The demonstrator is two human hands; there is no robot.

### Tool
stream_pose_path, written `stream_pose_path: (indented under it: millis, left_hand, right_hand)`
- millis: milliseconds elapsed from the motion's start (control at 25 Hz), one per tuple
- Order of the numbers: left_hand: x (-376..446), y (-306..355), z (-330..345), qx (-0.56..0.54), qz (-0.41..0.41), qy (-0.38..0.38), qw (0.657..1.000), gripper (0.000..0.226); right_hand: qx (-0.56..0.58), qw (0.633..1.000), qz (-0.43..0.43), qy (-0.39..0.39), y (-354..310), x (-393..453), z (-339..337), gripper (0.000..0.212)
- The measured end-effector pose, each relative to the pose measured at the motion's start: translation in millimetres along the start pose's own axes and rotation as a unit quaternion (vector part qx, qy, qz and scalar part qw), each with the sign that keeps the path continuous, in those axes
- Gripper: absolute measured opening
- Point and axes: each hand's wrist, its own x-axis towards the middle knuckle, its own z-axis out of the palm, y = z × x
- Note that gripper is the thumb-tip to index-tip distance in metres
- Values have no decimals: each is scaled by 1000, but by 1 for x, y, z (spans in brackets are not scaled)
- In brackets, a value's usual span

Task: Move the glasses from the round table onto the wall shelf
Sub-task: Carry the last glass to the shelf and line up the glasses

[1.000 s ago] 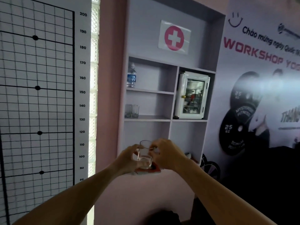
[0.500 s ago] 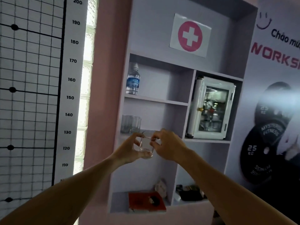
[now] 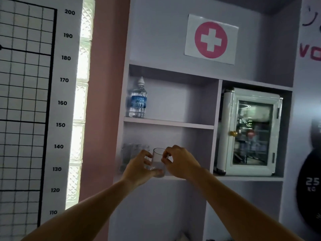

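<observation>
Both hands hold one clear glass (image 3: pixel 157 161) at the front edge of the wall shelf (image 3: pixel 173 122), middle compartment. Left hand (image 3: pixel 139 168) grip closed on its base; right hand (image 3: pixel 180 162) pinches the rim. Other glasses (image 3: pixel 132 153) just left of it.

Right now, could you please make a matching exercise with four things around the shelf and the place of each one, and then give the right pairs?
Things:
1. water bottle
2. held glass
3. red cross sign
4. small white cabinet

Places:
A. right compartment of the shelf
B. between the left hand and the right hand, at the middle shelf
C. upper shelf, left corner
D. on the wall above the shelves

Pairs: 1-C, 2-B, 3-D, 4-A
</observation>
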Motion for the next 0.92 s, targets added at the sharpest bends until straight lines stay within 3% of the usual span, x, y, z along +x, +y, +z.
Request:
stream_pose_path:
  millis: [240, 600, 800, 920]
  left_hand:
    - [23, 0, 27, 135, -13, 29, 990, 50]
    - [42, -9, 52, 165, -29, 56, 984, 30]
    - [51, -12, 60, 201, -32, 57, 977, 15]
    - [56, -12, 64, 208, -43, 63, 975, 18]
  right_hand:
    - [23, 999, -37, -25, 50, 40, 30, 23]
    - [100, 991, -78, -30, 82, 70, 61, 23]
    - [143, 985, -84, -54, 88, 80, 71, 36]
    - [181, 979, -67, -63, 92, 84, 73, 54]
